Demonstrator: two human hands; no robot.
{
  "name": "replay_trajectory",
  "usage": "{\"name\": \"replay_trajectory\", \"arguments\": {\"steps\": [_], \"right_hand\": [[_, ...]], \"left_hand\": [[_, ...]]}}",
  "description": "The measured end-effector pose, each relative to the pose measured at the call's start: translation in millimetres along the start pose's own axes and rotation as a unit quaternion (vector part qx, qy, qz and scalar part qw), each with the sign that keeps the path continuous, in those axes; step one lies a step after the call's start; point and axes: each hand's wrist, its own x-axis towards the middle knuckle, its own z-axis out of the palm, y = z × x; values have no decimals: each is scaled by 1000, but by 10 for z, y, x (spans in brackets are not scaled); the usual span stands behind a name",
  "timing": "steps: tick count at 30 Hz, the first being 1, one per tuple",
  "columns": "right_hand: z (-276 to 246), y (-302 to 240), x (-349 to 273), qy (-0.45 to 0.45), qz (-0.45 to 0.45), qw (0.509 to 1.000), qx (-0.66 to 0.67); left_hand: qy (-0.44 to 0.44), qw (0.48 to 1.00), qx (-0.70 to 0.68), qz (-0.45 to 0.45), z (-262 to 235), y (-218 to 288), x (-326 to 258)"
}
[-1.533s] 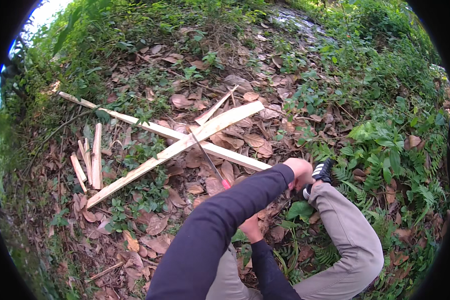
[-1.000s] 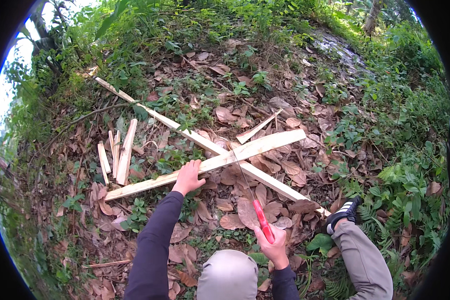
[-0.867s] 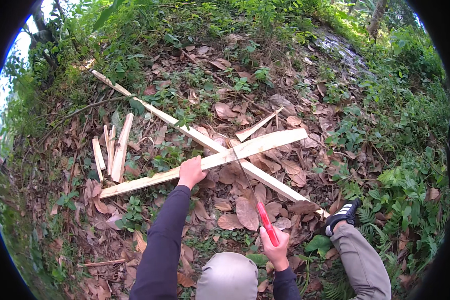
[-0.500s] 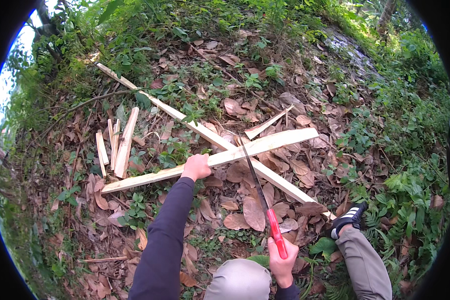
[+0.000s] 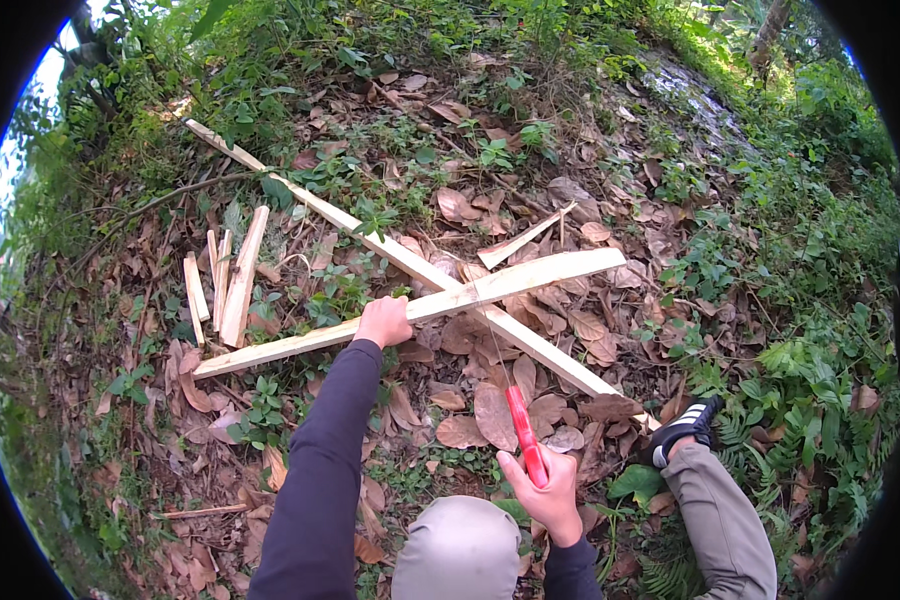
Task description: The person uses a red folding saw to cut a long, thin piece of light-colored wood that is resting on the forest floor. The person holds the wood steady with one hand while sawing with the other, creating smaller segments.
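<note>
A pale wooden plank (image 5: 540, 272) lies slantwise across a longer, narrower strip of wood (image 5: 545, 350). My left hand (image 5: 384, 322) is closed round the plank, left of where the two pieces cross. In my right hand (image 5: 547, 492) is the red handle of a hand saw (image 5: 526, 436), held low in front of my knee. The thin blade runs up and away from the handle to the plank's near edge, close to the crossing. A faint dark line marks the plank's upper face there. The blade looks nearly edge-on, and its tip is hard to make out.
Several short offcuts (image 5: 242, 280) lie at the left, and a split sliver (image 5: 520, 240) rests beyond the plank. My shoe (image 5: 686, 430) is at the long strip's near end. Dry leaves (image 5: 500, 415) and green plants (image 5: 730, 270) cover the ground.
The saw has been drawn: its handle and my right hand have moved up and slightly left, towards the plank. My left hand keeps its grip; the whole view has shifted a little.
</note>
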Motion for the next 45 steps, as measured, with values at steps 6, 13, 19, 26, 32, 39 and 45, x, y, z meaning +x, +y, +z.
{"name": "replay_trajectory", "arguments": {"steps": [6, 13, 19, 26, 32, 39, 45], "right_hand": [[-91, 131, 205, -21, 85, 984, 154], [-62, 280, 135, 44, 61, 985, 154], [-102, 153, 73, 66, 56, 991, 100], [-57, 46, 651, 88, 27, 991, 98], [-238, -79, -74, 86, 95, 986, 109], [175, 191, 835, 85, 8, 996, 26], [-83, -40, 131, 90, 25, 993, 70]], "left_hand": [[25, 999, -2, 26, -11, 149, 132], [76, 996, -14, 43, 153, 85, 188], [6, 1000, -12, 16, 141, 61, 262], [-29, 998, -47, 37, 7, 49, 303], [-47, 998, -43, 20, -29, 151, 274], [-66, 996, -43, 31, -40, 62, 281], [-67, 997, -23, 33, -84, 174, 231]]}}
